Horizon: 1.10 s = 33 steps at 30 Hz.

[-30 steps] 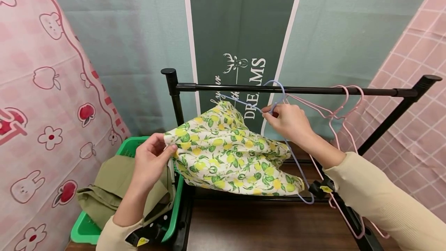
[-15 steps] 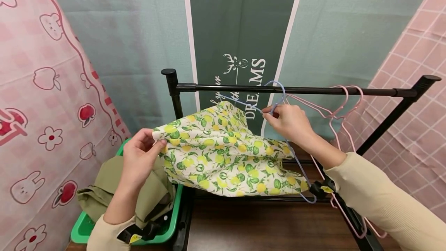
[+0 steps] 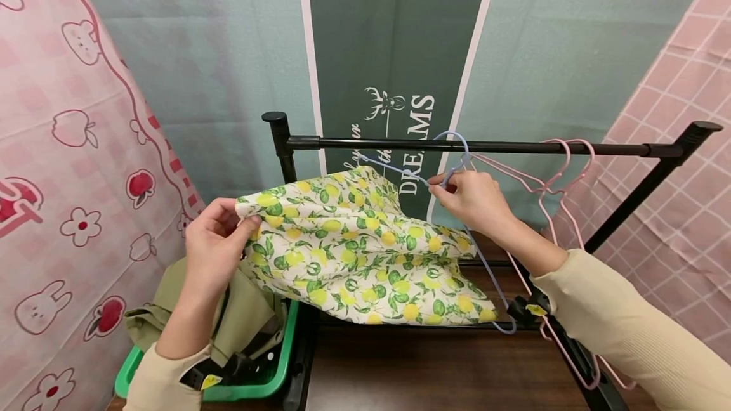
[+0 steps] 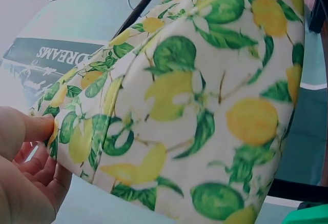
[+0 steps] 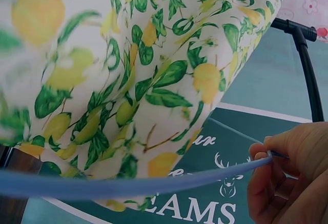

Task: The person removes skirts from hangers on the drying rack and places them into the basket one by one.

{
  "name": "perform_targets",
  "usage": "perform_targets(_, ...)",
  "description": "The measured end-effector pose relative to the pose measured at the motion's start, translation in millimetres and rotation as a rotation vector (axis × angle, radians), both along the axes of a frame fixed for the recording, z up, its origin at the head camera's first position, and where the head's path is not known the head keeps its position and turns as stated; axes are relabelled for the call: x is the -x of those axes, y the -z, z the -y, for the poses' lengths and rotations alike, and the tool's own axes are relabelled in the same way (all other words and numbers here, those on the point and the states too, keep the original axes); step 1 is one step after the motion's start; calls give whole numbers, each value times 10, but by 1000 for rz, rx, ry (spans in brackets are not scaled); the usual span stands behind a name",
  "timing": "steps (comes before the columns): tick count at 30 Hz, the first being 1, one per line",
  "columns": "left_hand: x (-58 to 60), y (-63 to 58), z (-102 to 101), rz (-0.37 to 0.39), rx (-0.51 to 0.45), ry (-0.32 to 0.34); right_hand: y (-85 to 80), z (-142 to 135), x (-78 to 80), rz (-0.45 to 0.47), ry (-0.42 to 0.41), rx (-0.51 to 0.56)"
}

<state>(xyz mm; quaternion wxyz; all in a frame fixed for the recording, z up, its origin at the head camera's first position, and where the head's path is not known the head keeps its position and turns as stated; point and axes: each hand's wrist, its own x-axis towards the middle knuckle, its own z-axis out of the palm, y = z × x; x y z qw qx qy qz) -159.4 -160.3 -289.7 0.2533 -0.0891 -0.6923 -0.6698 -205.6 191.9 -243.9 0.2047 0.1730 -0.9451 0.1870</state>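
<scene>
A white garment printed with lemons and green leaves (image 3: 354,252) is spread in front of a blue clothes hanger (image 3: 485,259). My left hand (image 3: 216,246) pinches the garment's left edge between thumb and fingers; the left wrist view shows the cloth (image 4: 205,96) pulled taut from that grip. At the hanger's neck, just under its hook, my right hand (image 3: 471,198) pinches the blue wire. The hook loops over the black rail. One hanger arm reaches left to the garment's top corner, and the garment hides part of the hanger. In the right wrist view, the blue hanger (image 5: 205,180) crosses below the cloth.
Pink hangers (image 3: 551,189) hang on the black rail (image 3: 514,146) at the right. A green basket (image 3: 251,391) with folded olive cloth (image 3: 251,309) stands at lower left. Patterned curtains surround the rack, and a dark wooden surface (image 3: 434,366) lies beneath.
My left hand has moved left and slightly up, drawing the garment's edge out and stretching the cloth wider. My right hand has stayed at the hanger's neck.
</scene>
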Motion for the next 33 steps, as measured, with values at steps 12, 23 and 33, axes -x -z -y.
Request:
perform_targets(12,-8,-135,105,-21,-27,-30,-17,-9,5,9,-22,4)
perform_targets(23,122,-234,461,29,-229,-135,-33,-31,-1,-8,-19,6)
perform_targets(33,190,-200,865,178,-262,-214,-39,-95,6,-53,11,-17)
